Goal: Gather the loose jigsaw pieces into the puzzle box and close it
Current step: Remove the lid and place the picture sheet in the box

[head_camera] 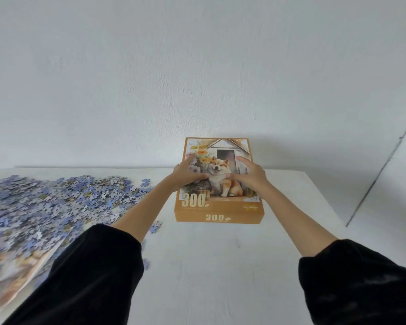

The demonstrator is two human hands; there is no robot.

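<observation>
An orange puzzle box [218, 208] with a dog picture and "300" on its lid lies shut on the white table, near the wall. My left hand [188, 173] grips the lid's left side, thumb across the picture. My right hand [250, 173] holds the lid's right side in the same way. A big heap of loose bluish jigsaw pieces [52, 198] spreads over the table's left part, left of my left forearm. A few stray pieces [155, 225] lie just beside the box's near left corner.
A printed sheet [17, 275] lies at the near left, partly under the pieces. The white table [220, 266] ends at the wall behind the box, and its right edge drops away at the right. Black sleeves cover both forearms.
</observation>
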